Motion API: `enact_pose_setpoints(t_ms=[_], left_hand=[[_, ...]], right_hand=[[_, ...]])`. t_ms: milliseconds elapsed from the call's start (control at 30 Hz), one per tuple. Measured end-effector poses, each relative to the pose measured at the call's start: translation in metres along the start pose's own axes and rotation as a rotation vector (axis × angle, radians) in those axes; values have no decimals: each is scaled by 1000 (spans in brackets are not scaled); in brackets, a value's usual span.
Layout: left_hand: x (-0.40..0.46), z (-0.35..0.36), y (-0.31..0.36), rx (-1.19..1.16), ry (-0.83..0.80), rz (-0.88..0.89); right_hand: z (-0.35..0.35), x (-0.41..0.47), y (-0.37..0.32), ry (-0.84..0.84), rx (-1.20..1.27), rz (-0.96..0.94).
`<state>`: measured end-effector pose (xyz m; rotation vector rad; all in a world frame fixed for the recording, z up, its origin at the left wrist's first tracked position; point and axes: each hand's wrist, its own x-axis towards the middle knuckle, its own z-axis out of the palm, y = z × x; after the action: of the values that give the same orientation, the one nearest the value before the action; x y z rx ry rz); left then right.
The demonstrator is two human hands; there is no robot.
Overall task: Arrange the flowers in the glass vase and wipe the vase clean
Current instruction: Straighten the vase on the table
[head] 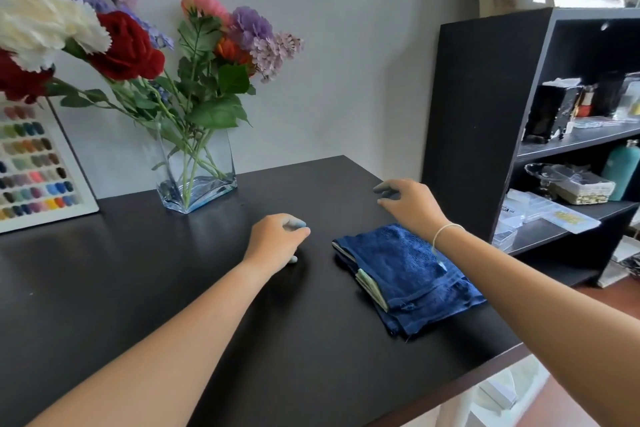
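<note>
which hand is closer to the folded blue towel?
Right. The right hand hovers just beyond the folded blue towel, wrist above it; the left hand rests apart, to its left.

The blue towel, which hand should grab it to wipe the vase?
Probably the right hand: its wrist hangs over the blue towel. The left hand rests curled on the table, beside it.

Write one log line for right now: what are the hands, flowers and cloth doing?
flowers: in glass vase | blue cloth: folded on table | left hand: empty | right hand: empty, beyond cloth
</note>
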<state>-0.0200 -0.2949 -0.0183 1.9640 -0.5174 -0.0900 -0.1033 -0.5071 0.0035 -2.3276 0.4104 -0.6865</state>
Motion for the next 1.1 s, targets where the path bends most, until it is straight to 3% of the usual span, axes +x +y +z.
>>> enact_pose_setpoints(t_ms=[333,600,800,1100], left_hand=[[11,-83,-53,-41,220,-38],[46,-118,-86,-25,373,-29],[83,-134,-103,15,574,1],[125,-143,-116,22,660,71]], right_hand=[[75,30,-60,-86,177,-49],[183,60,-110,-148,470,46],[229,95,-120,-88,738,73],[271,159,-120,-89,770,69]])
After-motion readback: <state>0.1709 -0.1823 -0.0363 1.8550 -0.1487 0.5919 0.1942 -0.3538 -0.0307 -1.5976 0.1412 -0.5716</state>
